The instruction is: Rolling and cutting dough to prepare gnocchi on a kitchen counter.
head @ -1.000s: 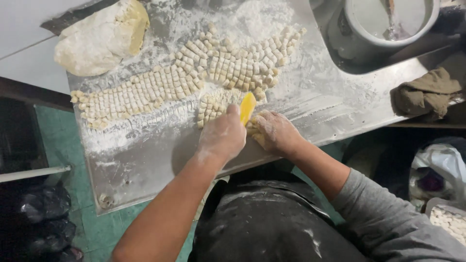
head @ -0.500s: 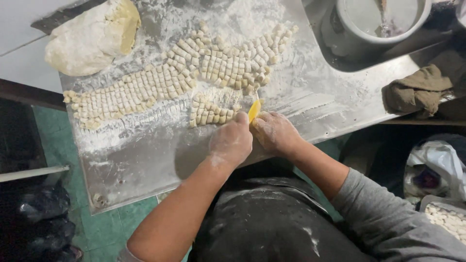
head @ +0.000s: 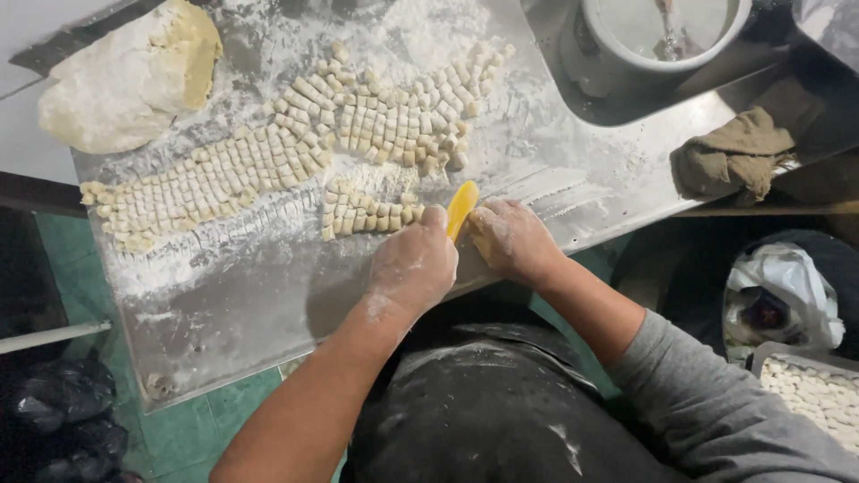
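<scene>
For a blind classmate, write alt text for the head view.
Two floury hands, left and right, work a yellow scraper beside a short row of cut dough pieces on a steel table. More pieces and a dough lump lie beyond.

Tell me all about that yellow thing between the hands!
The scraper is a small, flat, bright yellow blade with a rounded top, plastic by its look. It stands on edge, tilted slightly, on the floury metal table, at the right end of the nearest row of dough bits. Only its upper part shows; the rest is hidden between the left hand and right hand, which press close on either side.
</scene>
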